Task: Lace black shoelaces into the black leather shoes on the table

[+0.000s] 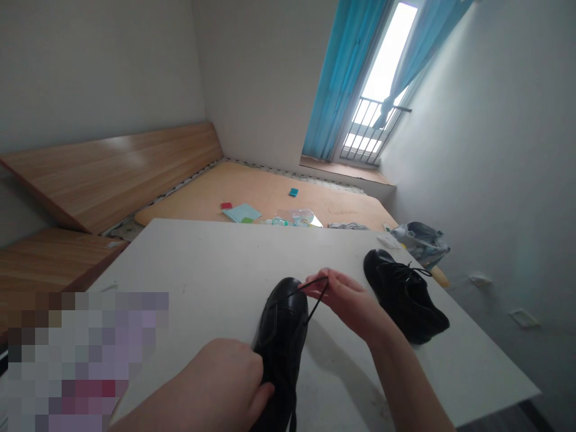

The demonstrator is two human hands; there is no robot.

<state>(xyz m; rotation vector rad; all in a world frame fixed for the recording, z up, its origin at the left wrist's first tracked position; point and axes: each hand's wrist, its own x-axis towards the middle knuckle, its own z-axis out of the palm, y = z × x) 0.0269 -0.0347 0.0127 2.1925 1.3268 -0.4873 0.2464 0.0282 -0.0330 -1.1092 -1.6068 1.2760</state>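
Note:
A black lace-up shoe (pixel 281 336) sits on the white table in front of me, its toe pointing away. My left hand (pixel 236 378) is closed against the shoe's left side, thumb on top and its other fingers mostly hidden. To the right of the toe, my right hand (pixel 339 297) pinches a black shoelace (pixel 317 305). The lace is drawn up from the shoe and bends at the fingertips. A second black shoe (pixel 402 294) lies farther right, with its lace tied in a bow.
The white table (pixel 202 270) spans the foreground. Beyond it, a bed board (pixel 265 183) carries a blue packet (pixel 293 192), a light-blue cloth (pixel 242 212) and clear plastic packaging (pixel 303 217). A plastic bag (pixel 420 240) stands past the table's right edge. A pixelated patch covers the lower left.

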